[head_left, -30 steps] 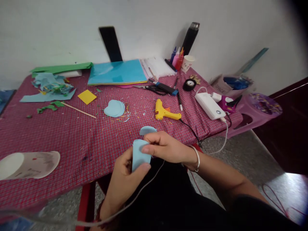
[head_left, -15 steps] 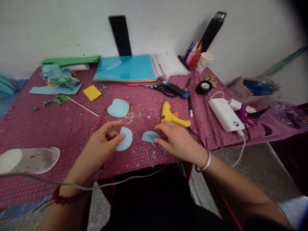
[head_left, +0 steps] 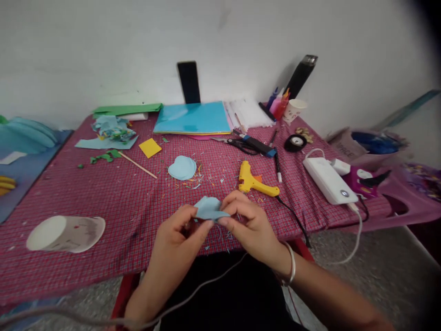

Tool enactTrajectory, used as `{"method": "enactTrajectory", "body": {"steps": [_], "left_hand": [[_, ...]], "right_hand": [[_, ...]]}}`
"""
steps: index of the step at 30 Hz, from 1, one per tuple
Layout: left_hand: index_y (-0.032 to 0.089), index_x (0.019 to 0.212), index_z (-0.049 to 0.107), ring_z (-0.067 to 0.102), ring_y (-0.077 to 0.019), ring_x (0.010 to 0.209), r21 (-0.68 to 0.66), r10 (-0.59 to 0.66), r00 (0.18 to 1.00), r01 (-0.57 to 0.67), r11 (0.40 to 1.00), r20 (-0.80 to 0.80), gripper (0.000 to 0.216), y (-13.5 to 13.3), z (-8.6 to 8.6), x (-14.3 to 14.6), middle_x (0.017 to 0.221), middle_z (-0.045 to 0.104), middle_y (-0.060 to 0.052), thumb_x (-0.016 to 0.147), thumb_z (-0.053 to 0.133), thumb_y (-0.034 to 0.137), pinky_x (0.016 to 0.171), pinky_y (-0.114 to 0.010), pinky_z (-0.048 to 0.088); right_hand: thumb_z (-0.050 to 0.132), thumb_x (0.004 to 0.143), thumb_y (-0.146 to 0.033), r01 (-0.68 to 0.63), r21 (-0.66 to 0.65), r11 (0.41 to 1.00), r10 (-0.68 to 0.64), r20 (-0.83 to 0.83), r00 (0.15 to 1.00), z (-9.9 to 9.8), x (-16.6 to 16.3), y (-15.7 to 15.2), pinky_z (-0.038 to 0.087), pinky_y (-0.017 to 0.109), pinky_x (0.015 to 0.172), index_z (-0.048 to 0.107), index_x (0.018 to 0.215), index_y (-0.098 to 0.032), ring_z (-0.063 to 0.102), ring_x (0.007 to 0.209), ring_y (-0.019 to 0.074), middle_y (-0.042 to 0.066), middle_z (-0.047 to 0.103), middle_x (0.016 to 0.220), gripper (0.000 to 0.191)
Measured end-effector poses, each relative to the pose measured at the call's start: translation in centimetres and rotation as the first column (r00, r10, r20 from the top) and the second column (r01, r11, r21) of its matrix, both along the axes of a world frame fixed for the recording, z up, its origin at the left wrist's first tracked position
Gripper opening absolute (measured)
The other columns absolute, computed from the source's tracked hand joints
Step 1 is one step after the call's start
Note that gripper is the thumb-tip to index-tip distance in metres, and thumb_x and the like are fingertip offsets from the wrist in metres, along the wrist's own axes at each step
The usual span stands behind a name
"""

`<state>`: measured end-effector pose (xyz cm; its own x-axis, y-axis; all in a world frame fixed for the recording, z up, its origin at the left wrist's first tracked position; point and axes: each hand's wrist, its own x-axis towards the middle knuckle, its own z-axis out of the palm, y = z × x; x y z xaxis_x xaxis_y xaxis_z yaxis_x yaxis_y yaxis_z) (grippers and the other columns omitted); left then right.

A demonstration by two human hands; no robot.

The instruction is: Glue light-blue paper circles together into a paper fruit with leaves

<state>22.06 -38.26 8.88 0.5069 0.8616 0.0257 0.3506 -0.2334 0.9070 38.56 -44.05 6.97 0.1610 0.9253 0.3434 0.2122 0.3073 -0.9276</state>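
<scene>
Both hands meet in the lower middle of the frame, just above the near edge of the table (head_left: 103,193). The left hand (head_left: 175,234) and the right hand (head_left: 248,220) hold between them one light blue paper piece (head_left: 207,209). The thumb and fingers of each hand are pressed together on it, the left hand on its left side and the right hand on its right side. The piece is lifted a little over the red checked cloth and looks bent, not flat.

As I judge it, some cutting is already done. A small pile of light blue shapes (head_left: 182,167) lies flat in the middle of the frame, beyond the hands, and many thin paper scraps (head_left: 200,177) are spread around it. The piece in the hands is joined to nothing that I can see, and I see no glue on it.

The yellow glue gun (head_left: 253,180) lies on the cloth just beyond the right hand, and no hand touches it. The scissors (head_left: 241,145) lie farther back, near the stack of blue sheets (head_left: 193,118) in the upper middle. A wooden stick (head_left: 138,164) lies left of the pile. A paper cup (head_left: 65,233) lies on its side at the lower left. Both are well apart from the hands and look unused.
</scene>
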Motion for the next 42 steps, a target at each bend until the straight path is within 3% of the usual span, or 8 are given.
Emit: {"method": "enactTrajectory", "body": {"steps": [9,14,20,25,27,31,36,42], "left_hand": [[0.021,0.073,0.066,0.052,-0.0121,0.066,0.076,-0.017,0.992,0.008,0.997,0.122,0.011,1.1,-0.1,-1.0,0.072,0.06,0.002,0.083,0.064,0.024,0.059,-0.026,0.037],[0.024,0.079,0.069,0.048,-0.0112,0.062,-0.021,0.042,0.996,-0.041,0.999,0.077,0.006,1.7,-0.4,-1.1,0.07,0.059,0.004,0.082,0.066,0.028,0.058,-0.025,0.037],[0.026,0.093,0.072,0.059,-0.0149,0.073,-0.157,0.057,0.993,-0.04,0.987,0.102,0.014,1.8,-0.1,-0.6,0.074,0.067,0.003,0.082,0.066,0.032,0.068,-0.026,0.045],[0.025,0.105,0.067,0.063,-0.0143,0.086,-0.24,0.071,0.971,-0.014,0.971,0.23,0.024,1.0,0.2,-0.2,0.094,0.071,0.001,0.081,0.068,0.026,0.082,-0.026,0.049],[0.026,0.11,0.063,0.061,-0.0114,0.08,-0.266,0.08,0.962,-0.008,0.964,0.26,0.027,0.5,0.1,-0.3,0.092,0.069,0.002,0.083,0.066,0.027,0.076,-0.022,0.048],[0.024,0.102,0.06,0.045,-0.0077,0.051,-0.323,0.107,0.949,-0.005,0.946,0.298,0.021,-0.4,-0.2,-0.8,0.061,0.055,0.007,0.091,0.056,0.041,0.049,-0.018,0.035],[0.021,0.095,0.057,0.042,-0.0087,0.05,-0.332,0.099,0.939,0.017,0.943,0.328,0.027,-1.0,0.3,-1.1,0.053,0.049,0.007,0.091,0.053,0.047,0.05,-0.02,0.033],[0.019,0.09,0.058,0.038,-0.0086,0.047,-0.315,0.091,0.934,0.024,0.949,0.346,0.029,-1.0,0.6,-1.1,0.051,0.044,0.007,0.088,0.054,0.049,0.046,-0.02,0.027]], "right_hand": [[0.062,0.088,-0.024,-0.058,-0.008,0.998,0.057,-0.043,0.997,-0.1,-0.5,0.9,0.043,0.029,0.074,0.064,0.082,-0.02,0.055,0.079,0.0134,0.0,0.056,0.084,0.008],[0.06,0.09,-0.031,-0.091,-0.056,0.994,0.082,-0.145,0.986,-0.5,0.0,1.6,0.042,0.03,0.069,0.065,0.082,-0.02,0.052,0.074,0.0138,0.0,0.056,0.078,0.014],[0.067,0.085,-0.036,-0.218,-0.099,0.971,0.171,-0.35,0.921,-0.4,-0.1,1.9,0.04,0.029,0.066,0.063,0.076,-0.019,0.049,0.07,0.0127,-0.002,0.056,0.073,0.019],[0.076,0.076,-0.031,-0.292,-0.098,0.952,0.243,-0.342,0.908,0.1,-0.3,1.2,0.042,0.028,0.068,0.063,0.078,-0.018,0.053,0.073,0.0122,-0.001,0.059,0.079,0.018],[0.077,0.075,-0.031,-0.277,-0.113,0.954,0.231,-0.312,0.921,0.3,-0.5,0.9,0.042,0.027,0.067,0.06,0.077,-0.018,0.052,0.071,0.0114,-0.002,0.058,0.078,0.021],[0.082,0.068,-0.038,-0.249,-0.17,0.953,0.197,-0.274,0.941,0.9,-0.8,0.2,0.039,0.025,0.061,0.053,0.077,-0.019,0.046,0.066,0.0103,-0.005,0.052,0.073,0.036],[0.086,0.062,-0.033,-0.283,-0.208,0.936,0.238,-0.216,0.947,1.6,-1.0,-0.5,0.039,0.025,0.061,0.048,0.081,-0.02,0.047,0.067,0.0104,-0.006,0.051,0.075,0.044],[0.07,0.074,-0.02,-0.277,-0.191,0.942,0.258,-0.12,0.959,2.1,-1.2,-0.5,0.038,0.025,0.063,0.047,0.084,-0.021,0.046,0.068,0.0103,-0.005,0.049,0.076,0.025]]}}
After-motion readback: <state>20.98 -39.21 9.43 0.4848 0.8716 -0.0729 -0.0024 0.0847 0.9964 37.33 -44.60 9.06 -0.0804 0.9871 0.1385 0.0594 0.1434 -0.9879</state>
